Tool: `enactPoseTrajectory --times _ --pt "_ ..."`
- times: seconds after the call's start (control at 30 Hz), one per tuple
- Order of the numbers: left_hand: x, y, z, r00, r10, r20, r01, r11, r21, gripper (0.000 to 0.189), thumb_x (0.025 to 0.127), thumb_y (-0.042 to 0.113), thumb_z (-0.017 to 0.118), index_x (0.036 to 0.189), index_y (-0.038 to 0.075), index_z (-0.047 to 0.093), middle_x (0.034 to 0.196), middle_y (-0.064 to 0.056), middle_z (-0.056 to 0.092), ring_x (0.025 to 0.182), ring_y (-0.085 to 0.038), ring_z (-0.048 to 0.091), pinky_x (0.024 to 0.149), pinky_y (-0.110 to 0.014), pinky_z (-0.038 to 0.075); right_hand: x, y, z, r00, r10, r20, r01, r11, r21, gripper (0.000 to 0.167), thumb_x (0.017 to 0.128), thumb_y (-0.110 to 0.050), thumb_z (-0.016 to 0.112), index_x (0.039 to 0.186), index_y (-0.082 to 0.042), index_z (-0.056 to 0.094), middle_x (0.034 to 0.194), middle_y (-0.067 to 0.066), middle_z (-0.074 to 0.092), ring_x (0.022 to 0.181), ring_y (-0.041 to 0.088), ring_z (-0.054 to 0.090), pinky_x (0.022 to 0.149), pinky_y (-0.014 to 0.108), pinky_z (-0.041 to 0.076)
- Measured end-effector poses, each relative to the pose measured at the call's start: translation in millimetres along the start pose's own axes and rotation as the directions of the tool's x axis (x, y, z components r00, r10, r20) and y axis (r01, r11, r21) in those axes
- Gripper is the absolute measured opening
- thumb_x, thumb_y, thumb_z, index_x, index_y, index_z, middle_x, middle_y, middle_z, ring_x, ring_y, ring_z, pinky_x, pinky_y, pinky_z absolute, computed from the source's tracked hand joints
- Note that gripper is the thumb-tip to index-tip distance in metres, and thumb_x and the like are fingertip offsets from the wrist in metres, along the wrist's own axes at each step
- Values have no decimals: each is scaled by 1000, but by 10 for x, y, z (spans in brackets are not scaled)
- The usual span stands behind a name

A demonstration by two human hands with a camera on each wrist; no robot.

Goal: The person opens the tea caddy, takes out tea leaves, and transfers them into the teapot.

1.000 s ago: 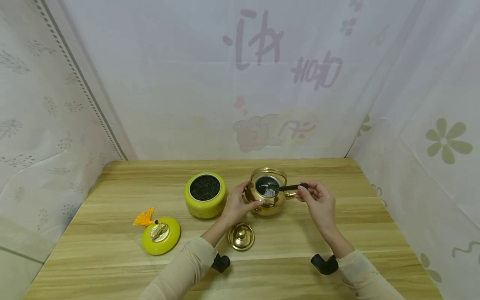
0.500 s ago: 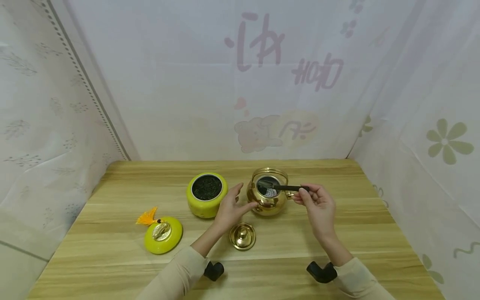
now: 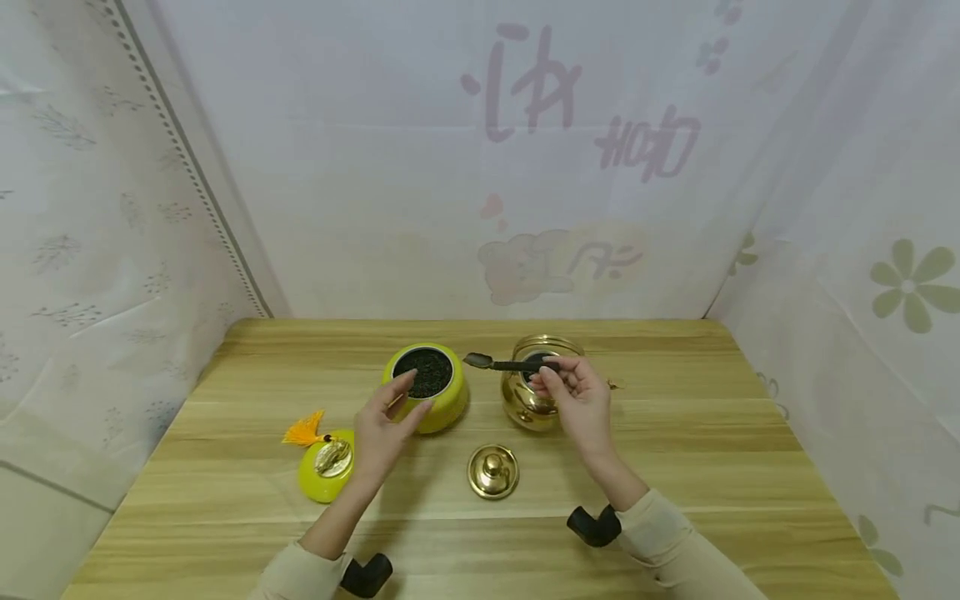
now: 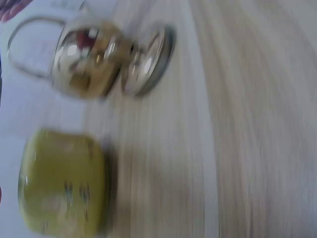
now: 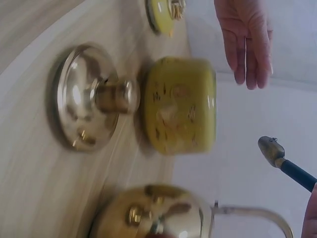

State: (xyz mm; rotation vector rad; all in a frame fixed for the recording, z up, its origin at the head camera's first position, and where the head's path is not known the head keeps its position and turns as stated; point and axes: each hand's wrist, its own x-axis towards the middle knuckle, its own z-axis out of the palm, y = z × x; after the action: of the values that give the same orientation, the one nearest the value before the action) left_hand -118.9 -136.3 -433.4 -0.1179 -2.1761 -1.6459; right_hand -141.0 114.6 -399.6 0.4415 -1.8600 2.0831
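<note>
Fingers of the right hand [image 3: 581, 408] pinch a scoop [image 3: 513, 365] by its handle's end, between golden kettle [image 3: 527, 407] and yellow jar [image 3: 446, 410]; the left hand [image 3: 384, 432], fingers loose, hovers above the jar. That end grip could let the scoop twist.

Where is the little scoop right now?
In the head view, the scoop is held in the right hand, pointing left from over the gold teapot toward the yellow jar.
</note>
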Motion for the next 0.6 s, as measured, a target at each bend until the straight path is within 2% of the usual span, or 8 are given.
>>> enactPoseTrajectory --times 0.07,0.13,0.27,0.43,0.6 --pt "28 -36 -124 999 -37 -31 37 999 7 48 79 4 75 123 -4 58 124 -20 59 118 -29 54 97 -27 46 19 32 88 1000 10 26 -10 1000 -9 21 90 -1 60 104 14 56 82 21 67 73 13 69 67 30 59" --pt "56 -89 -225 996 -89 -29 90 995 37 52 80 9 74 127 -2 56 129 -17 56 122 -27 51 99 -26 44 36 61 171 999 23 44 -22 1000 -17 20 89 0 60 103 13 56 83 29 64 72 13 69 67 31 59" --pt "112 -209 -358 983 -176 42 171 979 113 65 82 17 74 137 0 45 142 -15 44 132 -28 41 106 -33 39 62 120 319 995 65 76 -61 997 -48 17 89 0 61 102 10 57 85 32 64 72 11 68 66 32 59" --pt "173 -320 -405 959 -241 149 211 958 193 81 81 23 75 145 -2 30 151 -18 30 138 -34 30 109 -43 35 99 203 482 990 88 112 -74 990 -123 15 88 -1 63 99 8 59 84 26 67 72 17 69 68 29 59" --pt "222 -379 -377 942 -271 200 223 947 232 89 80 26 75 146 -3 24 153 -20 23 139 -37 25 110 -44 34 131 173 606 983 115 140 -90 980 -175 13 87 1 63 97 9 60 85 26 67 77 38 68 68 29 59"
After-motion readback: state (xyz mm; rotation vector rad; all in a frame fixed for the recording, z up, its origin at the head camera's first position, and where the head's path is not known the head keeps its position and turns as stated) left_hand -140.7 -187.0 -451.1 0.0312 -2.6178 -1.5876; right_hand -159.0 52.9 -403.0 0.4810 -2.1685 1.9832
